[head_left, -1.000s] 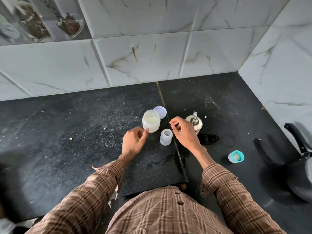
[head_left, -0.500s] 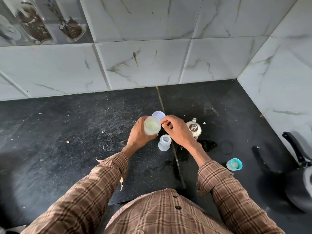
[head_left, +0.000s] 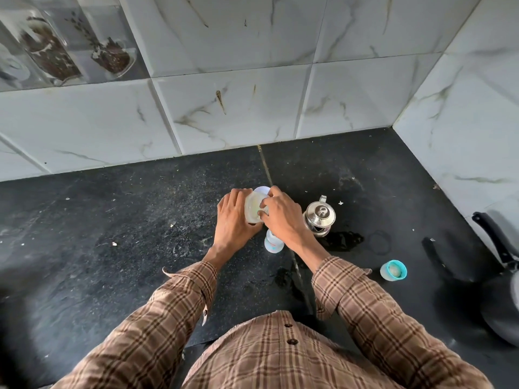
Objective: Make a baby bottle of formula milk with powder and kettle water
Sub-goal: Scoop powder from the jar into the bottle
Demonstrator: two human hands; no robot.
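My left hand (head_left: 233, 220) grips a translucent jar of pale powder (head_left: 252, 211), lifted off the black counter (head_left: 126, 248) and tilted toward the right. The fingertips of my right hand (head_left: 280, 217) are bunched at the jar's open mouth; whatever they hold is hidden. Right below that wrist stands the small clear baby bottle (head_left: 271, 245), open at the top and mostly covered by the hand. The jar's white lid (head_left: 262, 189) lies just behind the jar. A small steel kettle (head_left: 320, 217) with its lid on stands to the right of my hands.
A teal-rimmed bottle cap with the teat (head_left: 393, 270) stands on the counter to the right. A dark pan (head_left: 502, 299) with a black handle sits at the right edge. Wet patches lie near the kettle. Marble wall tiles close off the back and right.
My left hand took hold of the powder jar, lifted it and tilted it. My right hand moved from above the bottle up to the jar's mouth.
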